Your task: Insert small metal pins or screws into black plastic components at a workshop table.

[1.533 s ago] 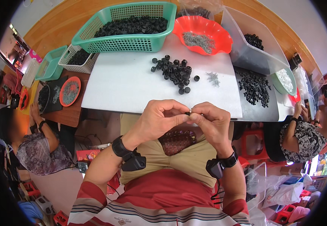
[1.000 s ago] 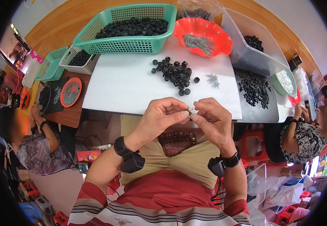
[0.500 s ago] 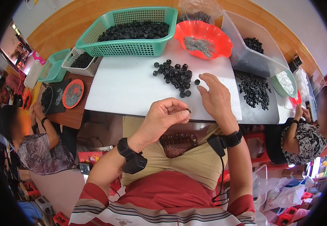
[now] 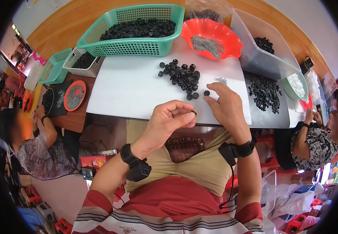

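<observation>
My left hand (image 4: 173,117) is closed in a pinch near the front edge of the white board, holding a small black part (image 4: 194,112) mostly hidden by the fingertips. A thin, faint piece seems to stick up from it. To its right, my right hand (image 4: 226,105) has thumb and forefinger around a small round black knob (image 4: 206,93). Just left of it lies a loose heap of similar black knobs (image 4: 182,76) on the white board (image 4: 126,85). Beyond the right fingers is a little pile of thin grey metal pieces (image 4: 220,80).
Along the back stand a green basket (image 4: 130,50) of black parts, a red scalloped bowl (image 4: 231,37) of grey pieces and a clear bin (image 4: 250,56). Black parts (image 4: 264,93) lie on a dark board at right. Other people (image 4: 46,152) sit on both sides.
My right hand has come nearer to me, and the black knob has moved with its fingertips. The grey pile behind it now shows. My left hand has hardly moved.
</observation>
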The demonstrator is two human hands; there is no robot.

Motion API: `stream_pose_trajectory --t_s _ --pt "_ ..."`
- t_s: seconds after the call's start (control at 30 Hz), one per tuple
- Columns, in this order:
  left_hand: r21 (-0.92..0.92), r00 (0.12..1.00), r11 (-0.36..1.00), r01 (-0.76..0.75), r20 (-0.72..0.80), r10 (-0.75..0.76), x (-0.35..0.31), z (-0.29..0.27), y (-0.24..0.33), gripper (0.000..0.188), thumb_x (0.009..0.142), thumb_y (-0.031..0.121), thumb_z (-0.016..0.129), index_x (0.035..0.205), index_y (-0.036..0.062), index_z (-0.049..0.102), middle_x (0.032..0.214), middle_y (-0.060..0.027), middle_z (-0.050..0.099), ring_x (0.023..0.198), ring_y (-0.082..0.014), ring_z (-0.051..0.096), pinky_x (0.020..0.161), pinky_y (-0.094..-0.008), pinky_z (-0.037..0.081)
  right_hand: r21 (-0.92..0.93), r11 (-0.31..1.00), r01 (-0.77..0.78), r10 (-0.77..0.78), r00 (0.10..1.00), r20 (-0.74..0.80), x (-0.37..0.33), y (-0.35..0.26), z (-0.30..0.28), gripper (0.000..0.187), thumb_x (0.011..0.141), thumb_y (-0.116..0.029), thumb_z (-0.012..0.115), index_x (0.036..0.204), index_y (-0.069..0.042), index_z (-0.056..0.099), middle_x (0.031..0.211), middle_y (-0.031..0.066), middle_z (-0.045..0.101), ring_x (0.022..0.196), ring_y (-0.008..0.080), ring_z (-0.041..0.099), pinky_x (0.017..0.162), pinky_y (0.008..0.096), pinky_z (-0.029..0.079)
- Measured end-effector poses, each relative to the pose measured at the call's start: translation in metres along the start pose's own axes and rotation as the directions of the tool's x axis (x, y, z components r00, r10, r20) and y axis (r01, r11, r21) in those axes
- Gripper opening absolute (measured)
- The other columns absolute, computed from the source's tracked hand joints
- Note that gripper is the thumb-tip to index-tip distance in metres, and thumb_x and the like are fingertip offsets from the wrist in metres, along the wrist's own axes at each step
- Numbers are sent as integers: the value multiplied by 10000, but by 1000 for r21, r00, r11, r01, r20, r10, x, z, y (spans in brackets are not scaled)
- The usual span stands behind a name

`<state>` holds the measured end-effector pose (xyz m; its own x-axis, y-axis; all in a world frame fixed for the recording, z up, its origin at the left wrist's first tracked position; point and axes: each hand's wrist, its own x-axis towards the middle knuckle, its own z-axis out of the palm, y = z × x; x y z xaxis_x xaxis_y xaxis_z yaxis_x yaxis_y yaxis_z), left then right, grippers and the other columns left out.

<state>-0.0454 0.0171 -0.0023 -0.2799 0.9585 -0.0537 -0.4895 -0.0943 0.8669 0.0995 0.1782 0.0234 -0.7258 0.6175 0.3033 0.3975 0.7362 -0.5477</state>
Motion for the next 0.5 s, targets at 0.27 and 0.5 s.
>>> stream_pose_trajectory --t_s 0.27,0.5 --pt "-153 999 988 35 29 -30 2 1 -2 157 975 52 661 1128 15 660 1072 -114 716 944 -172 713 869 -319 618 480 862 159 -96 983 -154 -37 -11 4 324 804 36 789 1108 -11 686 1101 126 686 589 87 575 525 229 469" --pt "-222 997 974 47 63 -34 0 5 -4 157 987 48 639 1140 14 658 1103 -99 699 1014 -173 698 905 -330 617 523 809 269 -163 957 -240 -45 -24 16 279 803 66 782 1061 -13 711 1056 95 682 684 85 625 542 228 497"
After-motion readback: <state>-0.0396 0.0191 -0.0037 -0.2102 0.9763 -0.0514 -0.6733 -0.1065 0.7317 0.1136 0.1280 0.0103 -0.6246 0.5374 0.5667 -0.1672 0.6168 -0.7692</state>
